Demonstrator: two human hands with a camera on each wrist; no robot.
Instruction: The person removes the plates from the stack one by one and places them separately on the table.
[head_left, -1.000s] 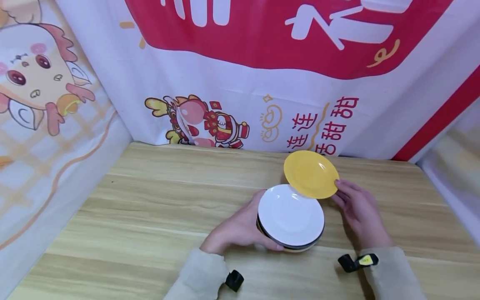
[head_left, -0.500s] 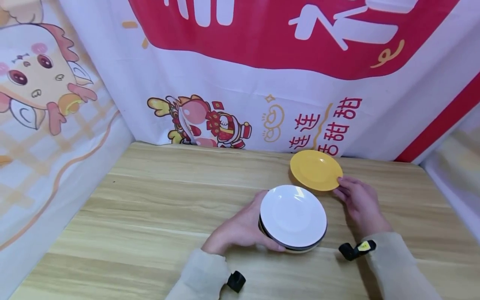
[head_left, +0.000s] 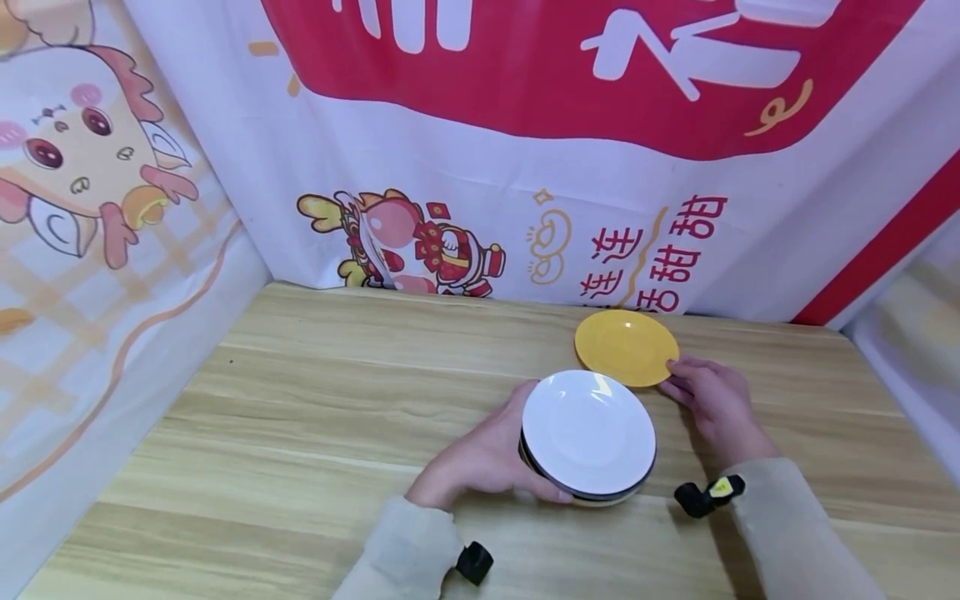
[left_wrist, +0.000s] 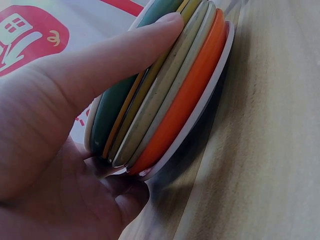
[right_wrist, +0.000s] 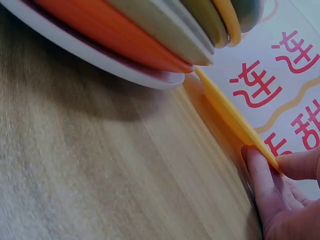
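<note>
My left hand (head_left: pixel 495 454) grips a stack of plates from its left side, thumb over the edges and fingers beneath. A glossy white plate (head_left: pixel 588 433) tops the stack. Lower layers show in the left wrist view: a dark green plate (left_wrist: pixel 110 117), olive and beige ones, an orange plate (left_wrist: pixel 187 100) and a pale plate at the bottom, with shadow on the wood below. My right hand (head_left: pixel 716 404) pinches the right rim of a yellow plate (head_left: pixel 626 346) between thumb and fingers. That plate lies low over the tabletop behind the stack, and its near edge borders the stack's far rim.
A wood-grain table (head_left: pixel 315 400) spreads beneath both hands. Behind it hangs a white and red printed cloth (head_left: pixel 510 208), close to the yellow plate's far edge. Another patterned cloth (head_left: pixel 112 275) closes off the left side. Black straps with small devices sit on both sleeves.
My right hand has brought the yellow plate down from above the stack's far edge to a flatter, lower position behind it. The left hand and its stack have barely moved.
</note>
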